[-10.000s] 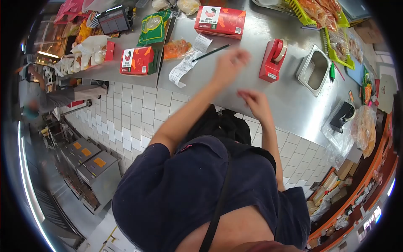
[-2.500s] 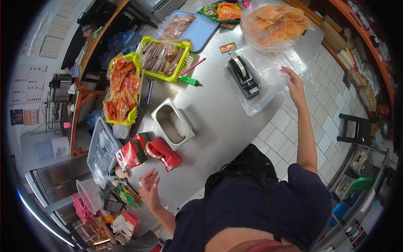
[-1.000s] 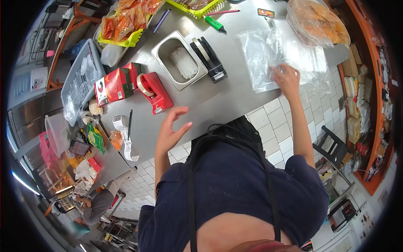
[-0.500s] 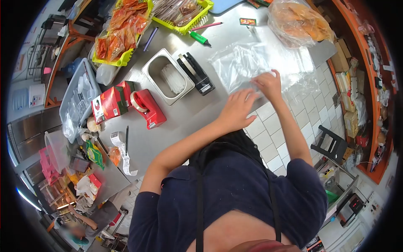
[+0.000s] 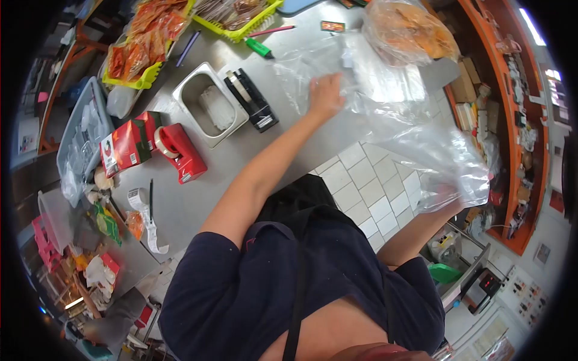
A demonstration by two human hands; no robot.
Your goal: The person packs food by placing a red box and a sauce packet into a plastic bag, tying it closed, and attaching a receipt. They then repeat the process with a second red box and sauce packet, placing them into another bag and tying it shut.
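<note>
Now swings right hand (image 5: 447, 196) past the desk (image 5: 224, 167), covered by clear plastic (image 5: 409, 129), thereby stretching it away from curled left hand (image 5: 327, 95); cannot tell either grip.

Floor: pale rectangular tiles (image 5: 355, 192) with darker joints, laid out below me past the table's edge.
Steel table (image 5: 211, 165): grey and shiny, right in front of me.
To my right: orange shelving (image 5: 530, 192), packed with goods mostly too small for me to tell.
White wall (image 5: 530, 268): beyond that shelving, dotted with small dark items.
To my left: an orange frame (image 5: 67, 72) past the table.
Light: 1 strip (image 5: 74, 302) glowing at lower left; 1 bright patch (image 5: 530, 27) at upper right, window or lamp, I cannot tell.
</note>
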